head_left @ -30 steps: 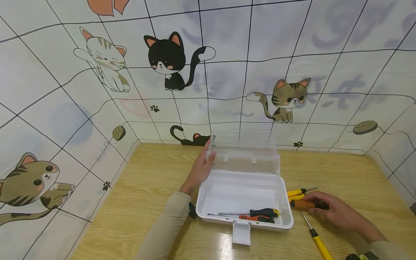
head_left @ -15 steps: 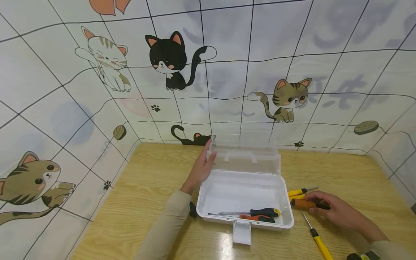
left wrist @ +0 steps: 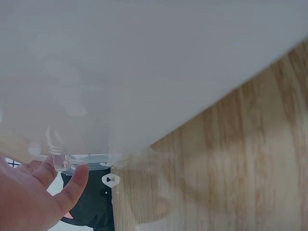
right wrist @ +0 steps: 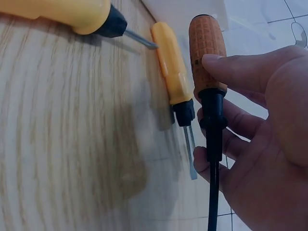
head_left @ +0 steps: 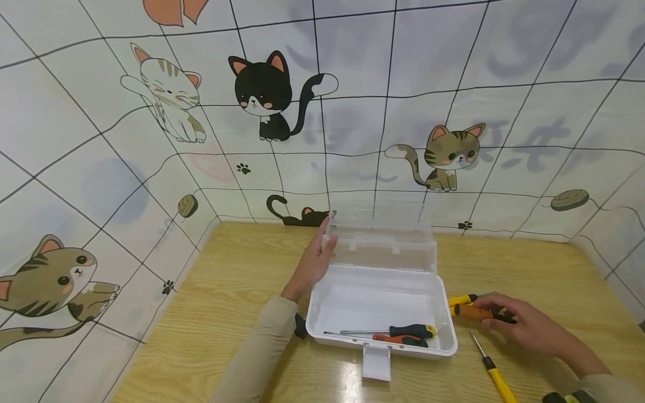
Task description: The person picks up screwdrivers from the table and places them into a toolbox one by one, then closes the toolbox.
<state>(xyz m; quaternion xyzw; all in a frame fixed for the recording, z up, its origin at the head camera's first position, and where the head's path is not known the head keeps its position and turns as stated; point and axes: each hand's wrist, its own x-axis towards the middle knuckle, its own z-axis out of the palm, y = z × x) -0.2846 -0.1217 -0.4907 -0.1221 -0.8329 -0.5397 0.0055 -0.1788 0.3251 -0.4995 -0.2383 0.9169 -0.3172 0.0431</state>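
My left hand (head_left: 312, 263) holds the left edge of the raised clear lid (head_left: 383, 252), thumb in front and other fingers behind it. The white toolbox (head_left: 450, 319) stands open below. Inside its front side lie a dark blue-black screwdriver (head_left: 410, 331) and a red-and-black screwdriver (head_left: 398, 339). Right of the box my right hand (head_left: 524, 324) pinches an orange-handled screwdriver (right wrist: 207, 48), which has a black collar and a thin black shaft. Its far end is out of view. Beside it lies a yellow screwdriver (right wrist: 171, 67).
Another yellow screwdriver (head_left: 496, 378) lies nearer the front of the wood-grain table (head_left: 242, 268). The box's white latch (head_left: 377, 364) hangs down in front. A cat-patterned wall covering (head_left: 353, 140) rises behind and at the sides.
The orange-handled screwdriver has shifted and turned slightly in my right hand, covering more of the yellow handles behind it. My left hand stays on the lid. The head view has shifted a little.
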